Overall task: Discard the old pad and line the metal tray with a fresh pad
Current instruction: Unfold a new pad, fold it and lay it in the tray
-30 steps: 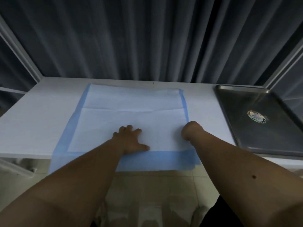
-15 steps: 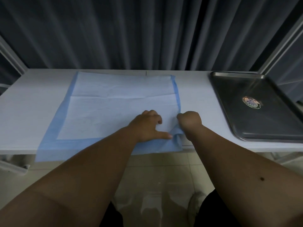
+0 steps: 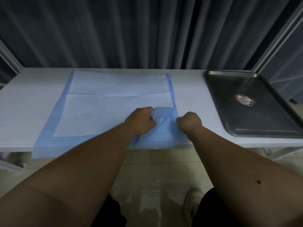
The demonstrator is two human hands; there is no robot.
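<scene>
Head view: blue pad (image 3: 101, 110) lies spread on the white table (image 3: 24, 102), centre-left of frame, near edge hanging over the table front. Metal tray (image 3: 255, 122) sits at right of frame, well apart from the pad, bare inside except for a round sticker (image 3: 244, 99).

Left hand (image 3: 141, 120) at mid-frame, fingers curled round a bunched fold of the pad's lower-right corner. Right hand (image 3: 189, 121) just beside it, fist closed at the pad's right edge; looks like it pinches the border, but the fingers are hidden under the knuckles, so can't confirm what it holds.

Step in hand, as I judge it: gathering the pad by the corner. Whether this is the old pad going to the bin or the fresh one going to the tray, can't tell; no bin in view.

To do it well:
- Keep both grips firm on the corner, hands close together, so the thin sheet doesn't tear.
- Lift before pulling; the overhang at lower left may drag or slide off the table.
- If it goes to the tray, open it flat again and square it to the rim.
</scene>
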